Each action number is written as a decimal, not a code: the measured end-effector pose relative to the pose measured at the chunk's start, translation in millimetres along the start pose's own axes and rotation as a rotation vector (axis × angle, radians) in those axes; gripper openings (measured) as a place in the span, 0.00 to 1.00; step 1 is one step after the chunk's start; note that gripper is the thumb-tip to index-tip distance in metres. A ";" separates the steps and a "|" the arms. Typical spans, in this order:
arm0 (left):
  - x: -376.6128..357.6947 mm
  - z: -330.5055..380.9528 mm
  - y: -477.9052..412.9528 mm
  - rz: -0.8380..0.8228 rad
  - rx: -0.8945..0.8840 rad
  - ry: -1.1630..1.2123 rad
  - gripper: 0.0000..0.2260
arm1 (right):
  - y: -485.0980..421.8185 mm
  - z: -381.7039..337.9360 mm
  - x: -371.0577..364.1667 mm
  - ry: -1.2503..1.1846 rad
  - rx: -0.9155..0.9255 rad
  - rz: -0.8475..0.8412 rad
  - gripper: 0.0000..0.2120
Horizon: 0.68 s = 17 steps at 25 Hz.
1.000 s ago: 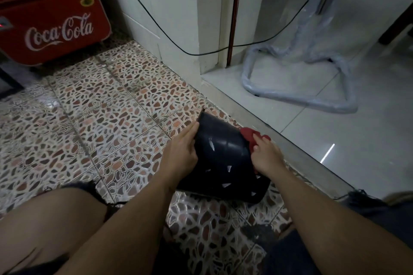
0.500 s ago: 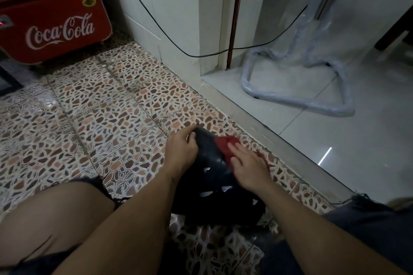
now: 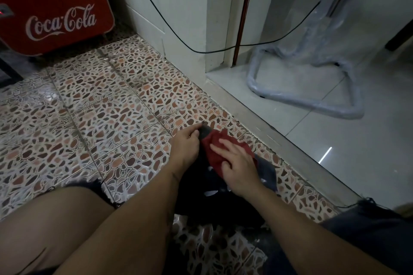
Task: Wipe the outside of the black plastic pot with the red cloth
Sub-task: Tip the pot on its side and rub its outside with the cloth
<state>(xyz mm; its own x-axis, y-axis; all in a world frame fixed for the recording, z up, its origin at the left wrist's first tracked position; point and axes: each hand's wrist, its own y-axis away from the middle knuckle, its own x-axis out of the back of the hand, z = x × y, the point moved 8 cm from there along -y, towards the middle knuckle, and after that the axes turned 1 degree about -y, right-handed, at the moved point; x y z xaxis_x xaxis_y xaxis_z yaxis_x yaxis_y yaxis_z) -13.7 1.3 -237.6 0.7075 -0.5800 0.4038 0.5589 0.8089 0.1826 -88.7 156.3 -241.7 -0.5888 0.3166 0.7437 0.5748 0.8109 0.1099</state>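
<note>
Since 1 s ago the right hand (image 3: pixel 240 171) has slid the red cloth (image 3: pixel 218 145) off the pot's right flank and up across its wall, ending close to the left hand (image 3: pixel 185 144). Pot is also tipped lower, toward the person.

Right hand: fingers extended and flat, pressing the red cloth onto the black plastic pot (image 3: pixel 196 187), not clenched. Left hand: fingers curled over the pot's far rim, grasping it. The 2 hands are near each other, not touching.

Pot is tilted on the patterned tile floor (image 3: pixel 100 107) between the person's legs, mostly hidden under both forearms. A few pale cut-outs show in its wall. Cloth covers the upper wall just beside the gripped rim.

Further out: grey threshold strip (image 3: pixel 268 127) right of the pot, then glossy white floor (image 3: pixel 357 152) with a plastic-wrapped tube frame (image 3: pixel 301 100). White wall corner (image 3: pixel 178 6) has a black cable (image 3: pixel 178 35) hanging across it. Red Coca-Cola cooler (image 3: pixel 55 18) sits far left.
</note>
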 end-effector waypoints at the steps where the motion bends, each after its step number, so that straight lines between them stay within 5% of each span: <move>1: -2.0 -0.7 -5.9 -0.017 0.019 -0.005 0.15 | 6.4 17.2 7.1 0.048 -0.042 0.026 0.29; 6: -14.4 9.0 -12.9 -0.033 0.100 -0.005 0.16 | 17.8 79.2 29.8 0.118 -0.454 -0.003 0.27; 13: -2.6 5.2 -17.9 0.128 0.167 -0.075 0.15 | 4.9 8.0 4.2 0.040 -0.101 -0.079 0.27; 17: -2.0 30.6 -6.9 0.089 -0.100 -0.382 0.14 | 22.4 78.0 15.3 0.208 -0.350 -0.085 0.24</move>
<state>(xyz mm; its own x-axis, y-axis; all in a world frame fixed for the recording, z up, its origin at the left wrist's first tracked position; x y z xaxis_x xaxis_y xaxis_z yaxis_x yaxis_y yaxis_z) -32.2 -0.2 -212.3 0.5539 -0.4151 0.7217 0.5555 0.8300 0.0510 -129.2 217.7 -279.3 -0.5361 0.1204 0.8355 0.7083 0.6026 0.3676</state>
